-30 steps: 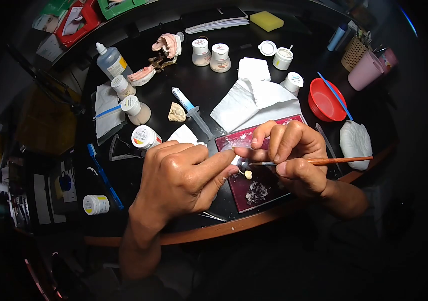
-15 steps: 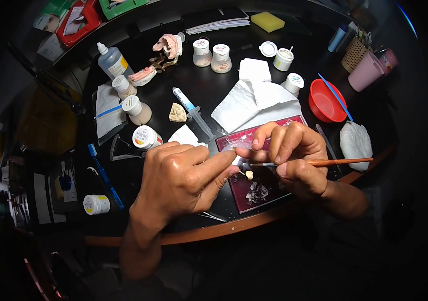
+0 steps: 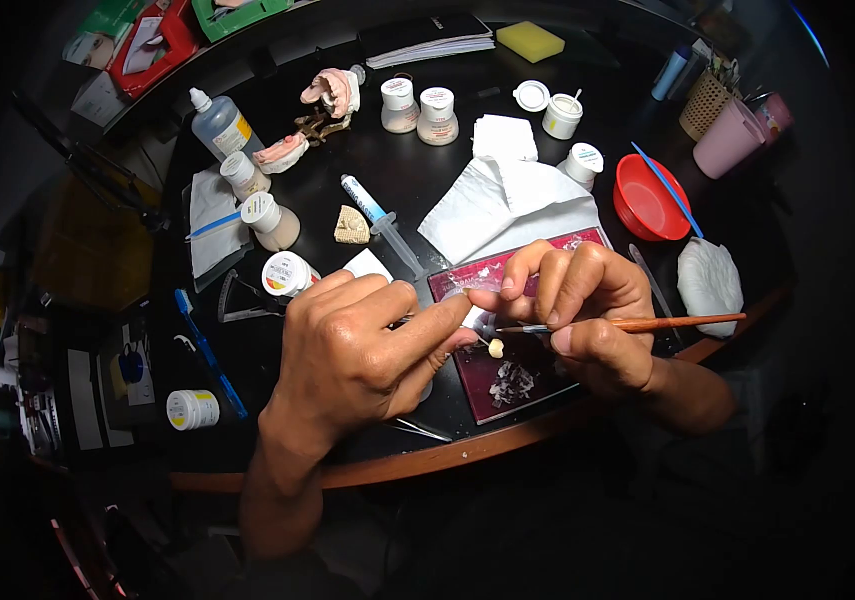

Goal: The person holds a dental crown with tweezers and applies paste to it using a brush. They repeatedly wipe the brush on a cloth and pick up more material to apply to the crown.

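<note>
My left hand [image 3: 352,345] is closed, with thumb and forefinger pinched near a small cream-coloured tooth crown [image 3: 495,348]. A thin holder seems to run from the fingertips to the crown; the fingers hide most of it. Between the fingers and thumb of my right hand [image 3: 597,300] is a fine brush [image 3: 682,322] with a reddish-brown wooden handle. Its tip points left, close above the crown. Both hands are over a dark red slab [image 3: 482,395], on which grey-white flakes [image 3: 512,383] lie. The fingertips of the two hands nearly meet.
White paper towels [image 3: 507,205] lie behind the slab. Right of them stand a red bowl [image 3: 642,200] and a white pad [image 3: 709,285]. A syringe [image 3: 382,225], several jars, a denture model [image 3: 332,95] and a blue toothbrush [image 3: 209,350] lie around. Tweezer-like metal tips [image 3: 419,430] show near the front edge.
The crown has turned slightly by the left fingertips, and the left fingers have shifted a little. The brush stays in the right hand, almost still. The whole view has drifted slightly.
</note>
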Tool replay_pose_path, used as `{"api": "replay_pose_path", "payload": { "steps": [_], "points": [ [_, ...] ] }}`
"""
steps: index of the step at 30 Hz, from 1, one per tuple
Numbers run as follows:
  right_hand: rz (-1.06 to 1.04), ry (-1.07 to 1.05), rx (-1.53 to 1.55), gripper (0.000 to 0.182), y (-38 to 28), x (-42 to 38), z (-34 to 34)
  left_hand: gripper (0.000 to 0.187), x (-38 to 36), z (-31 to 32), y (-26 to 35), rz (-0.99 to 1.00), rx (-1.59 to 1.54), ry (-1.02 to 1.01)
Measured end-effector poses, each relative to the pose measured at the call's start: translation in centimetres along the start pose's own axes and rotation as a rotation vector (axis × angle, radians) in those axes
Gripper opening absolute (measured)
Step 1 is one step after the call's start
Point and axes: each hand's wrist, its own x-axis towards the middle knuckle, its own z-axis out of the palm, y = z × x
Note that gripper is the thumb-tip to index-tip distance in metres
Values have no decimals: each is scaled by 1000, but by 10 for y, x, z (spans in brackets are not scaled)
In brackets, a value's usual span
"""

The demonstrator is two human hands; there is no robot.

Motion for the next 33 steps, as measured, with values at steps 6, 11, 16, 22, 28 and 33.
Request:
{"api": "replay_pose_path", "payload": {
  "steps": [6,11,16,22,28,33],
  "points": [
    [-7,3,7,7,2,0,0,23,0,0,0,1,-3,1],
    [-5,-9,-24,6,1,0,-2,23,1,0,1,2,-7,7],
    [8,0,-17,5,0,0,0,26,2,-1,1,7,-50,10],
    [-8,-2,5,6,1,-1,1,27,1,-1,1,14,-53,15],
    [-21,-5,10,6,2,0,2,27,2,-2,1,15,-51,15],
    [-17,-3,12,6,1,0,2,26,2,-2,2,17,-43,17]
  ]
}}
